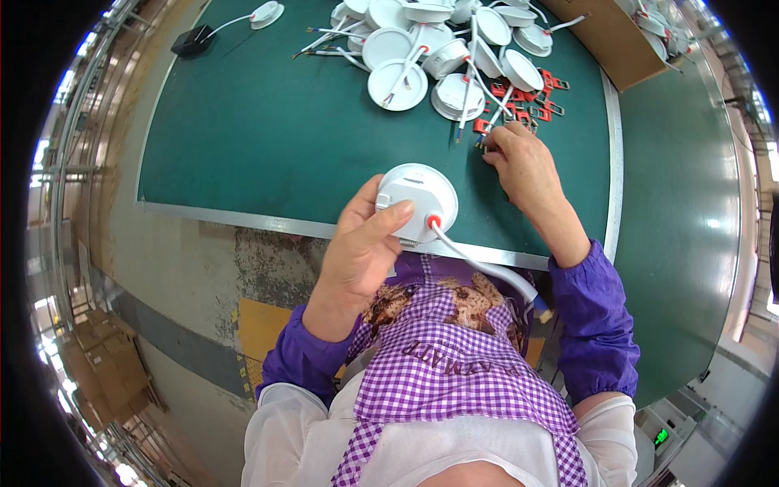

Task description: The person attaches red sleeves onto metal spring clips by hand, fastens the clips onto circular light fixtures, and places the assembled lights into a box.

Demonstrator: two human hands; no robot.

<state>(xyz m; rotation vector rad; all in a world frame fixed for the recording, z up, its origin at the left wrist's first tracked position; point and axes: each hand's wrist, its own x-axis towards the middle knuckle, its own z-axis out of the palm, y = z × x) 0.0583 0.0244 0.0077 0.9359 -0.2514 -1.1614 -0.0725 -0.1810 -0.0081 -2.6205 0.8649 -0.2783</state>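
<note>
While both forearms come up from the lower edge, these lines run from the left side to the right.

Black box: far left on the green mat, joined by a white wire to a lone white disc at the top edge.

Left hand: raised over the mat's near metal edge, fingers curled around a round white lamp; the thumb lies across its side and the other fingers wrap it from beneath.

Lamp: held just above the mat's near edge, back side up, between the two hands; a red spot sits at its lower right rim.

Cable: white, leaving the lamp at the red spot and hanging down right toward the purple checked apron, its end near the right sleeve.

Pile of lamps: many white round housings with loose white wires, heaped at the mat's far side, well apart from the held lamp.

Right hand: resting on the mat right of the held lamp, fingertips pinched narrow at the near end of the red clips; whether one is gripped I cannot tell.

Red clips: small wire pieces scattered beside the pile, touching the fingertips.

Cardboard box: top right, holding more white lamps.
</note>
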